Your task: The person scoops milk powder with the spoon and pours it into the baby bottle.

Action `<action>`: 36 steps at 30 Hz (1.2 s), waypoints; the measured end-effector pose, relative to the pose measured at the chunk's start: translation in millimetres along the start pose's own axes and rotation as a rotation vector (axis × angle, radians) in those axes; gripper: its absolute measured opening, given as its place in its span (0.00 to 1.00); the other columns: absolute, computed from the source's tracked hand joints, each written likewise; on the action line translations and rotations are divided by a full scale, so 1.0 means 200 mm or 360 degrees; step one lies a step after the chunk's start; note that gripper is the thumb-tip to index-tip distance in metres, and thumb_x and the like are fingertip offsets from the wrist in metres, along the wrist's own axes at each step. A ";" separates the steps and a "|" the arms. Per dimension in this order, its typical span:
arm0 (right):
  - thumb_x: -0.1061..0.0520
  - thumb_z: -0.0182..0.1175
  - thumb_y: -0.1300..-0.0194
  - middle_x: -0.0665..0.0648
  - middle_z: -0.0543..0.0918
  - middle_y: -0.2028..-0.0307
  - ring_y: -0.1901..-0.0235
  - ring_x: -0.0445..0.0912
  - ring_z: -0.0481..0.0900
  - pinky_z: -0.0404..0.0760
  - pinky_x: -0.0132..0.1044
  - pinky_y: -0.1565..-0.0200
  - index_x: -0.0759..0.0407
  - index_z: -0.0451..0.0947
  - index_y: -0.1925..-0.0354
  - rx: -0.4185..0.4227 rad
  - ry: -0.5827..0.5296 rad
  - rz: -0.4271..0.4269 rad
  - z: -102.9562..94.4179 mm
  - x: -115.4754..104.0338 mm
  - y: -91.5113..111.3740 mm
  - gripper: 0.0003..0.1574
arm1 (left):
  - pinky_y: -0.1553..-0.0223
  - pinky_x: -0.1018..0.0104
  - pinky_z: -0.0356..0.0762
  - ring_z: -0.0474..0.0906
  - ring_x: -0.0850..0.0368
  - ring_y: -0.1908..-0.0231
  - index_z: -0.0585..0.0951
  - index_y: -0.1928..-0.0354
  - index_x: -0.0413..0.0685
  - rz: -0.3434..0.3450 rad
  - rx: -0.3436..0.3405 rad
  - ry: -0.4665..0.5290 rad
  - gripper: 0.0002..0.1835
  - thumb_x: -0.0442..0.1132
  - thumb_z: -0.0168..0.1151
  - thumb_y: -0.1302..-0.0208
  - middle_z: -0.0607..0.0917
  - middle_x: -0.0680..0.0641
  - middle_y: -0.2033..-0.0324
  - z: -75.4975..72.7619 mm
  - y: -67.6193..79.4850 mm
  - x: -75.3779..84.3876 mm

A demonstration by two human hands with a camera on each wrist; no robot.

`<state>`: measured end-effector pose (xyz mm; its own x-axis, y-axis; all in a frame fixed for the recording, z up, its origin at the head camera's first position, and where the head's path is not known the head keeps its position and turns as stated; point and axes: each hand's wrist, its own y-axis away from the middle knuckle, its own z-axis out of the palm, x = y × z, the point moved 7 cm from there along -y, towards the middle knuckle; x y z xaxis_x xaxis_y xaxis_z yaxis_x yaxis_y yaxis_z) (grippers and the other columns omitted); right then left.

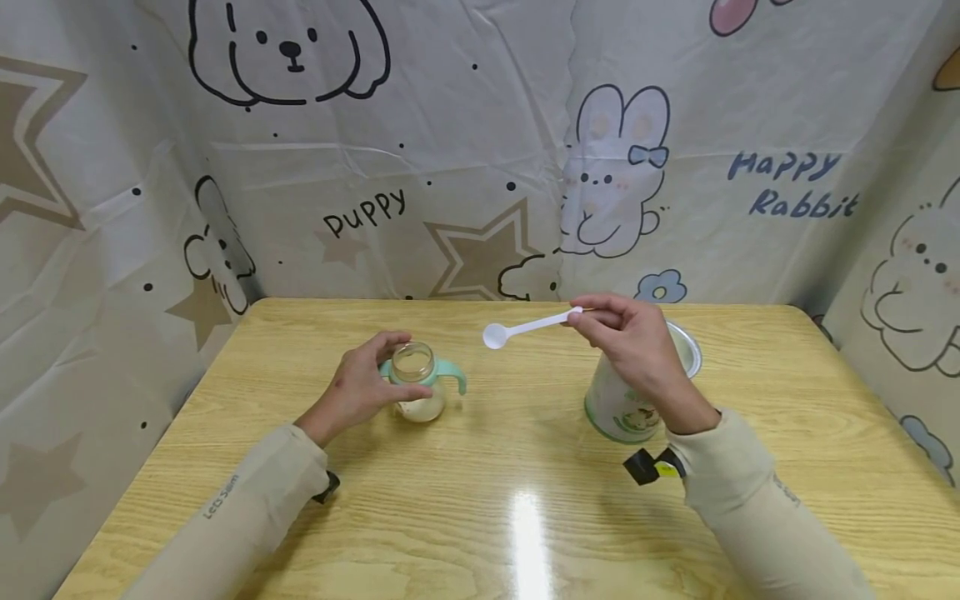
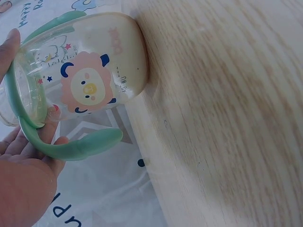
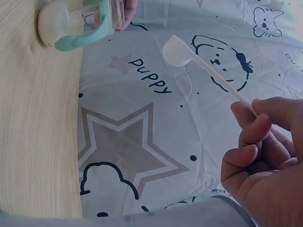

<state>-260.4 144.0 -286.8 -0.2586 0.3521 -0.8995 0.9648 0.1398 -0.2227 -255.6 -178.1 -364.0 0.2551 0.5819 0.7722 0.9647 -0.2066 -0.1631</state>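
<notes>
A clear baby bottle with mint-green handles stands uncapped on the table, pale cream contents in its lower part. My left hand grips it near the neck, thumb on one side and fingers on the other. A lion-like face is printed on the bottle in the left wrist view. My right hand pinches the handle end of a white measuring scoop. The scoop is held in the air between the bottle and a can, its bowl pointing left. Whether powder lies in the bowl, I cannot tell.
The white-and-green can stands open on the right, below and behind my right hand, partly hidden by it. Both stand on a wood-grain table. A printed cloth hangs behind the table and at its sides.
</notes>
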 end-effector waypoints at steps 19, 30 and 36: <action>0.51 0.64 0.30 0.41 0.88 0.66 0.64 0.38 0.83 0.78 0.25 0.65 0.66 0.81 0.47 0.0064 0.0053 -0.0042 -0.13 0.00 0.03 0.22 | 0.39 0.42 0.72 0.73 0.39 0.38 0.72 0.34 0.43 -0.0013 0.0000 -0.0016 0.43 0.43 0.82 0.52 0.78 0.38 0.39 0.00 0.00 0.00; 0.52 0.63 0.29 0.39 0.88 0.66 0.61 0.37 0.85 0.82 0.25 0.61 0.67 0.80 0.46 0.0100 0.0034 -0.0027 -0.19 0.01 0.04 0.22 | 0.39 0.42 0.72 0.73 0.38 0.38 0.72 0.34 0.42 -0.0013 -0.0005 -0.0024 0.43 0.43 0.82 0.52 0.78 0.37 0.39 0.00 0.00 -0.01; 0.51 0.64 0.30 0.41 0.88 0.65 0.61 0.40 0.84 0.81 0.26 0.62 0.66 0.81 0.45 0.0135 0.0062 0.0009 -0.23 0.03 0.05 0.23 | 0.39 0.42 0.72 0.73 0.38 0.38 0.72 0.34 0.41 -0.0005 -0.0002 -0.0024 0.43 0.43 0.82 0.52 0.78 0.37 0.39 0.00 0.00 -0.01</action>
<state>-254.0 190.5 -277.4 -0.2530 0.3887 -0.8859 0.9664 0.0593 -0.2500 -256.3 -178.2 -365.5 0.2530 0.5942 0.7635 0.9655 -0.2057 -0.1598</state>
